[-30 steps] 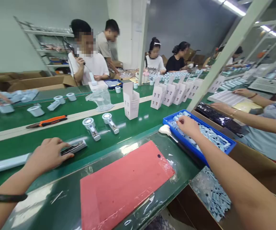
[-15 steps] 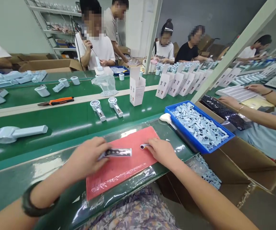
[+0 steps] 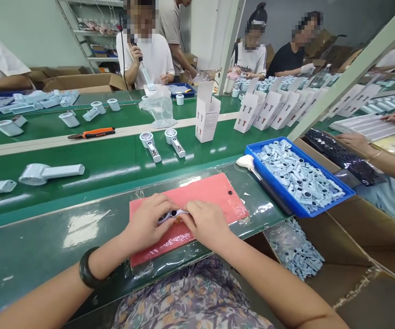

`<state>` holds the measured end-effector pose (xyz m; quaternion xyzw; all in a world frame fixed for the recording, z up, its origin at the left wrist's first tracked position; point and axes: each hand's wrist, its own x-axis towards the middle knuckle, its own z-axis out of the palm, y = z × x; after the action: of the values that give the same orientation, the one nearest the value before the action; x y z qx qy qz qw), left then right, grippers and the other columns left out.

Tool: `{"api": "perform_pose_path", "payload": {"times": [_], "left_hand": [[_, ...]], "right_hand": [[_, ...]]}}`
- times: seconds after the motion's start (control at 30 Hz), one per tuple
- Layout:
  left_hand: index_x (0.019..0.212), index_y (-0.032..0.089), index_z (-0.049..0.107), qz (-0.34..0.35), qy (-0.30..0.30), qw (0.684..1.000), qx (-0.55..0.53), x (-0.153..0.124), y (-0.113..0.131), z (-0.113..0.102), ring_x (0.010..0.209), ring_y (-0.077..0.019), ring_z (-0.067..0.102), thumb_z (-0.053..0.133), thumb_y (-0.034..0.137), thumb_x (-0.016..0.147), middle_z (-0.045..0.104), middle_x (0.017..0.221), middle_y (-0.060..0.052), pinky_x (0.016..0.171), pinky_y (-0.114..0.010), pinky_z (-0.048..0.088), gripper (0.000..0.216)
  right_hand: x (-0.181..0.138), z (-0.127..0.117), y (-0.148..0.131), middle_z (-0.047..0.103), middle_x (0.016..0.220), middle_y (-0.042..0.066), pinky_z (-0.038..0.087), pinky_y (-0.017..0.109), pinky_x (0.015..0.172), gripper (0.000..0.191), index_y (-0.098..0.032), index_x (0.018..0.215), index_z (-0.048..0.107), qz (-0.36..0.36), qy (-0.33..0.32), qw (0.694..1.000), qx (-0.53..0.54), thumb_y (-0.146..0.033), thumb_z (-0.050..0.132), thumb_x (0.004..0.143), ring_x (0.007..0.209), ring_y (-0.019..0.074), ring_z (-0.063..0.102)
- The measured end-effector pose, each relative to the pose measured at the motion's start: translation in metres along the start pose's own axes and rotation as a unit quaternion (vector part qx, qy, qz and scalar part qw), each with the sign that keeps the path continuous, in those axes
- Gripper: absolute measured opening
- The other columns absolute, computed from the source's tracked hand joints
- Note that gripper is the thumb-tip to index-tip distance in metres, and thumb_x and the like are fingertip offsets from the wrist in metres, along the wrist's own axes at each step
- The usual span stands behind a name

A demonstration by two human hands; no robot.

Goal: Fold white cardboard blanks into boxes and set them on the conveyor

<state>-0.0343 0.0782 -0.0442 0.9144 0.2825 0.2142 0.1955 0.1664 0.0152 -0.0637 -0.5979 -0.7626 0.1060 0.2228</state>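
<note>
Over a red mat (image 3: 218,194) my two hands meet, fingertips close together. My left hand (image 3: 149,221) is closed around a light-blue handheld fan (image 3: 163,218), most of it covered by the fingers. A small light-blue cover piece (image 3: 182,212) with a black round spot is pinched in my right hand (image 3: 207,224). It lies against the fan's handle, though the fingers hide exactly how the two parts meet.
A blue tray (image 3: 305,211) of small cover pieces stands at right, beside a brush (image 3: 269,189). Two fans (image 3: 176,145) with exposed circuits, a white box (image 3: 207,114) and orange pliers (image 3: 96,132) lie beyond. Co-workers sit opposite; another person's arm (image 3: 392,157) is at right.
My hands, apart before, have come together over the mat. The cover piece has moved left onto the fan's handle. The head view has shifted, and a black spot on the mat is uncovered.
</note>
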Motion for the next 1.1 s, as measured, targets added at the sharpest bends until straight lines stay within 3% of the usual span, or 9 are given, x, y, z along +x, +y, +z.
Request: {"api": "perform_pose_path", "payload": {"times": [0.07, 0.17, 0.27, 0.33, 0.4, 0.47, 0.6, 0.83, 1.1], "left_hand": [[0.100, 0.022, 0.071, -0.012, 0.000, 1.000, -0.011, 0.002, 0.001, 0.002, 0.092, -0.0218, 0.064, 0.050, 0.027, 0.101, 0.072, 0.098, -0.006, 0.083, -0.037, 0.054, 0.021], [0.094, 0.022, 0.072, -0.040, -0.005, 0.999, -0.026, 0.003, 0.002, 0.005, 0.090, -0.0213, 0.064, 0.054, 0.023, 0.098, 0.070, 0.092, -0.005, 0.079, -0.035, 0.054, 0.018], [0.094, 0.022, 0.072, -0.040, -0.004, 0.999, -0.024, 0.001, 0.005, 0.005, 0.090, -0.0206, 0.066, 0.057, 0.018, 0.095, 0.070, 0.093, -0.004, 0.078, -0.033, 0.055, 0.016], [0.096, 0.022, 0.071, -0.013, -0.008, 1.000, -0.007, -0.005, 0.009, 0.003, 0.096, -0.0217, 0.067, 0.057, 0.017, 0.096, 0.071, 0.097, -0.005, 0.082, -0.034, 0.056, 0.015], [0.093, 0.022, 0.069, 0.014, -0.015, 1.000, 0.020, -0.012, 0.015, 0.002, 0.104, -0.0240, 0.068, 0.058, 0.019, 0.096, 0.071, 0.101, -0.007, 0.087, -0.038, 0.057, 0.012], [0.099, 0.022, 0.068, 0.016, -0.023, 0.998, 0.055, -0.021, 0.020, 0.004, 0.110, -0.0270, 0.068, 0.059, 0.021, 0.095, 0.072, 0.109, -0.009, 0.095, -0.045, 0.057, 0.010], [0.125, 0.020, 0.065, -0.013, -0.024, 0.994, 0.110, -0.035, 0.026, 0.012, 0.125, -0.0335, 0.064, 0.055, 0.019, 0.095, 0.073, 0.125, -0.013, 0.107, -0.058, 0.053, 0.032], [0.110, 0.020, 0.069, -0.027, 0.005, 0.995, 0.100, -0.029, 0.032, 0.016, 0.114, -0.0305, 0.067, 0.051, 0.022, 0.099, 0.077, 0.110, -0.009, 0.100, -0.050, 0.057, 0.020], [0.112, 0.018, 0.068, 0.004, 0.018, 0.990, 0.138, -0.031, 0.033, 0.020, 0.117, -0.0309, 0.066, 0.050, 0.019, 0.100, 0.076, 0.112, -0.011, 0.100, -0.050, 0.056, 0.022]], "right_hand": [[-0.002, 0.004, 0.004, 0.069, 0.086, 0.006, 0.046, 0.033, 0.073, 0.019, -0.021, 0.091, 0.071, -0.003, 0.027, 0.999, 0.019, -0.037, 0.064, 0.102, 0.080, 0.0213, 0.064], [-0.005, 0.008, 0.013, 0.069, 0.098, 0.004, 0.049, 0.036, 0.086, 0.005, -0.025, 0.096, 0.073, 0.022, 0.042, 0.987, 0.154, -0.026, 0.068, 0.098, 0.097, 0.0215, 0.066], [-0.009, 0.012, 0.018, 0.071, 0.109, 0.003, 0.048, 0.040, 0.099, 0.006, -0.025, 0.098, 0.072, 0.061, 0.018, 0.956, 0.288, -0.021, 0.068, 0.096, 0.108, 0.0211, 0.066], [-0.012, 0.011, 0.019, 0.071, 0.119, 0.005, 0.047, 0.044, 0.104, 0.019, -0.025, 0.113, 0.070, 0.074, -0.013, 0.947, 0.312, -0.023, 0.070, 0.094, 0.114, 0.0234, 0.065], [-0.015, 0.006, 0.019, 0.069, 0.129, 0.008, 0.045, 0.048, 0.108, 0.044, -0.025, 0.134, 0.062, 0.058, -0.062, 0.952, 0.294, -0.023, 0.072, 0.092, 0.121, 0.0263, 0.062], [-0.017, 0.000, 0.019, 0.067, 0.130, 0.010, 0.043, 0.050, 0.109, 0.053, -0.025, 0.143, 0.058, 0.019, -0.109, 0.961, 0.254, -0.022, 0.071, 0.092, 0.123, 0.0285, 0.060], [-0.020, 0.000, 0.016, 0.069, 0.122, 0.008, 0.045, 0.050, 0.105, 0.042, -0.023, 0.134, 0.065, -0.016, -0.118, 0.968, 0.222, -0.017, 0.068, 0.093, 0.117, 0.0282, 0.061], [-0.020, 0.009, 0.008, 0.069, 0.120, 0.008, 0.045, 0.050, 0.100, 0.035, -0.023, 0.128, 0.067, 0.026, -0.098, 0.973, 0.210, -0.016, 0.064, 0.094, 0.115, 0.0287, 0.060], [-0.027, 0.012, 0.015, 0.066, 0.130, 0.014, 0.047, 0.050, 0.099, 0.041, -0.014, 0.139, 0.057, -0.081, -0.086, 0.982, 0.151, -0.019, 0.055, 0.099, 0.116, 0.0314, 0.056]]}}
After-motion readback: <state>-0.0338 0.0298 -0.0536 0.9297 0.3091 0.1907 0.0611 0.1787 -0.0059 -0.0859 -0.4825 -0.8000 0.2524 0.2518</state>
